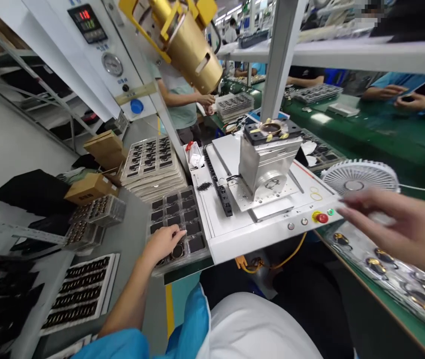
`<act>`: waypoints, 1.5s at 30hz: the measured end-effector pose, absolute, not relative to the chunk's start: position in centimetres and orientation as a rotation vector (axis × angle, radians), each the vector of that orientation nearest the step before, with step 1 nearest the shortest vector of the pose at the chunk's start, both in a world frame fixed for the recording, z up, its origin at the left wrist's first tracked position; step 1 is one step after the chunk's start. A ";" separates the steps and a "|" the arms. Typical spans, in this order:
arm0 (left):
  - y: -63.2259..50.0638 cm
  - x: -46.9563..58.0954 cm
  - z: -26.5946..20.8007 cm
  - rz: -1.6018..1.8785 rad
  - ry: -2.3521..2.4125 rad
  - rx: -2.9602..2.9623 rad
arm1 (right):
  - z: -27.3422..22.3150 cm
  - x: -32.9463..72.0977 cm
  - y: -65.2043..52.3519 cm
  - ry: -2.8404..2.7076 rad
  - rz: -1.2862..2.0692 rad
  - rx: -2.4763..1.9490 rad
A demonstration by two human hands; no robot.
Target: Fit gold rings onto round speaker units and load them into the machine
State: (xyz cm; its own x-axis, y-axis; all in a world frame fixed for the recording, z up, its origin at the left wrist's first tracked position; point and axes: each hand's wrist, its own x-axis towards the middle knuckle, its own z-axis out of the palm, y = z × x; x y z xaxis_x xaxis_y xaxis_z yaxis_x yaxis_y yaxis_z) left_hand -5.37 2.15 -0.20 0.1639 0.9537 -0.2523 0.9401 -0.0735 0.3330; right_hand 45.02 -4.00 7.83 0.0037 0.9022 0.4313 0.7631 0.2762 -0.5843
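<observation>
From afar I see a factory assembly floor: a machine (235,243) with a digital readout (87,23), dial gauge (112,64) and red button (322,218), stacked parts trays (151,168), and people (388,80) working along a green bench (380,135).

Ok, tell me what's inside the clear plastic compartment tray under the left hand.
The clear plastic tray holds flat black square pieces and a round, gold-rimmed piece; the left hand hides whatever lies beneath it.
</observation>
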 end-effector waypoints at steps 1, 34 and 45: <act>2.0 -5.5 -0.2 0.109 1.804 1.989 | 9.8 43.8 -1.7 -1.830 0.138 -1.407; 14.9 19.0 17.6 0.838 0.877 2.860 | 2.1 47.7 -3.3 -1.187 0.721 -1.365; 9.7 15.0 11.3 1.530 0.654 2.480 | -9.6 46.0 -2.8 -1.460 0.721 -1.988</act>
